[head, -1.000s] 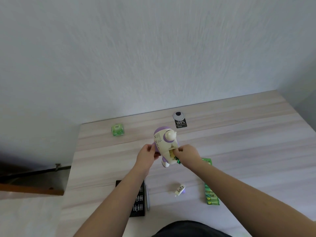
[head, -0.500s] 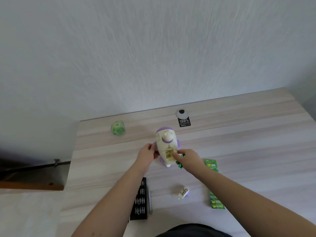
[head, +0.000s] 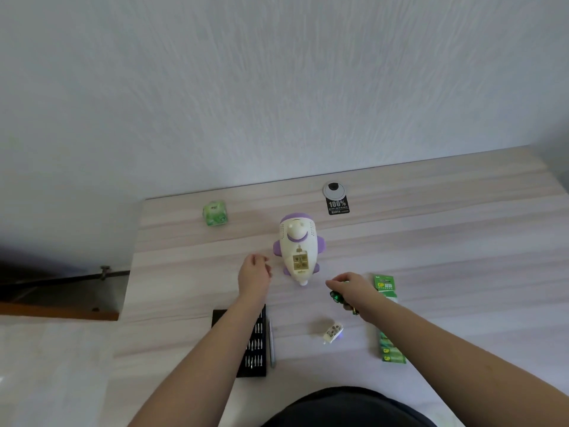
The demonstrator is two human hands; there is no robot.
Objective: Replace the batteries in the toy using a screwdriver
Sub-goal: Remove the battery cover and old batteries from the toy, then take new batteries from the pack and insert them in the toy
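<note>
Pale wood counter point(head: 431, 241) against a white wall, toy point(head: 298, 251) lay mid-counter, compartment up and open for swapping, left hand point(head: 254, 274) loosely curled and empty beside it, right hand point(head: 354, 288) fingers holding the pulled batteries point(head: 337, 296).

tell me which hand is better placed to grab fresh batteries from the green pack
Right. The right hand is beside the green battery pack, though it grips old batteries to put down first. The left hand is across the toy.
</note>
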